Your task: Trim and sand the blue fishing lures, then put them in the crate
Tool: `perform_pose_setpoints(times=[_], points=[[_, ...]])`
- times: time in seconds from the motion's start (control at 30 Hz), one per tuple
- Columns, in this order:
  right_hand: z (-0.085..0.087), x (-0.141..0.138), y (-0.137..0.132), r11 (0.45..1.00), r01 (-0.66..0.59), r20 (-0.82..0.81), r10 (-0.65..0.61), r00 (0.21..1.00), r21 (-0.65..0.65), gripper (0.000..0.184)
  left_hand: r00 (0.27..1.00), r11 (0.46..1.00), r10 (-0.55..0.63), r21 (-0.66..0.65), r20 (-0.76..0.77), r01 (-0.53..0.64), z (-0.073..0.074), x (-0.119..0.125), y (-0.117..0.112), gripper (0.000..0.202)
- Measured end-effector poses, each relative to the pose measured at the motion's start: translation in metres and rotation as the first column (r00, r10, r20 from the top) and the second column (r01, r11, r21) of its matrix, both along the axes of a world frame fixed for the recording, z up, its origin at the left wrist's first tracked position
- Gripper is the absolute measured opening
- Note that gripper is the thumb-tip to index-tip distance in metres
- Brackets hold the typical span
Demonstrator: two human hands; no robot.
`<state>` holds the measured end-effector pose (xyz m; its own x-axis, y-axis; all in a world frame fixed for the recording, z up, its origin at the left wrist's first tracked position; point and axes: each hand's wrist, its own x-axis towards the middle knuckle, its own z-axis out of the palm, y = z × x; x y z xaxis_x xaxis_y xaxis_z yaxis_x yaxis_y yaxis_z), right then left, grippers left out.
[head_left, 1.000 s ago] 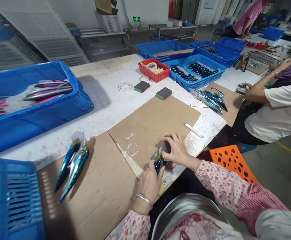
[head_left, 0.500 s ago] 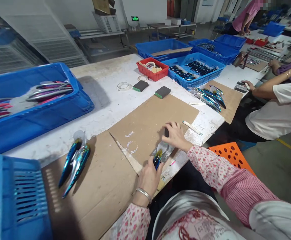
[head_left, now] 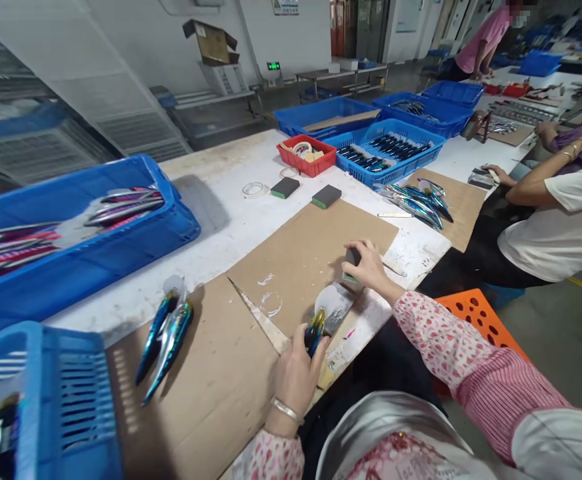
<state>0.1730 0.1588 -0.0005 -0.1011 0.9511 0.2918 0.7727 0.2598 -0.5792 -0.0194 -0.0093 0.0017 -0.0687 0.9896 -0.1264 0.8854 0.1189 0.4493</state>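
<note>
My left hand (head_left: 295, 373) is closed around a blue and yellow fishing lure (head_left: 315, 331) at the table's front edge. A clear round lip (head_left: 327, 301) sticks out from the lure's far end, over a grey, smeared flat piece (head_left: 341, 310). My right hand (head_left: 373, 272) grips a dark sanding block (head_left: 353, 257) with a green side, to the right of the lip and apart from it. Cardboard (head_left: 301, 267) lies under the work. On the left, two more blue lures (head_left: 171, 343) with clear lips rest on another cardboard sheet (head_left: 211, 360).
Blue crates with lures stand at the left (head_left: 181, 223) and near left (head_left: 83, 393). Two sanding blocks (head_left: 327, 196), a tape roll (head_left: 255, 190), a red bin (head_left: 315, 163) and a lure basket (head_left: 395, 160) sit farther back. A co-worker (head_left: 561, 200) sits at right, beside a lure pile (head_left: 418, 203).
My right hand has moved right with the sanding block, away from the lure's lip. My left hand keeps hold of the lure. The camera view has shifted slightly.
</note>
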Motion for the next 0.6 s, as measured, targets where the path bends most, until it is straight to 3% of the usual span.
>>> perform_pose_setpoints(times=[0.1, 0.23, 0.43, 0.53, 0.6], points=[[-0.016, 0.005, -0.002, 1.0, 0.025, -0.055, -0.026, 0.998, -0.017, 0.041, 0.998, 0.99, 0.044, 0.133, 0.051, -0.05, 0.01, -0.001, -0.006, 0.042], [-0.035, 0.004, -0.013, 0.999, -0.011, 0.062, 0.009, 0.998, 0.032, 0.043, 0.987, 0.956, 0.091, 0.266, 0.131, -0.124, 0.014, 0.0, -0.009, 0.037], [-0.041, 0.005, -0.018, 0.996, -0.015, 0.157, 0.002, 0.988, 0.084, 0.042, 0.968, 0.936, 0.128, 0.298, 0.214, -0.19, 0.013, 0.002, -0.008, 0.039], [-0.044, 0.011, -0.022, 0.988, -0.092, 0.162, 0.072, 0.984, 0.121, 0.042, 0.943, 0.94, 0.127, 0.266, 0.306, -0.213, 0.033, 0.007, -0.007, 0.039], [-0.049, 0.018, -0.023, 0.981, -0.124, 0.16, 0.1, 0.982, 0.148, 0.045, 0.91, 0.947, 0.051, 0.271, 0.411, -0.175, 0.052, 0.009, 0.0, 0.039]])
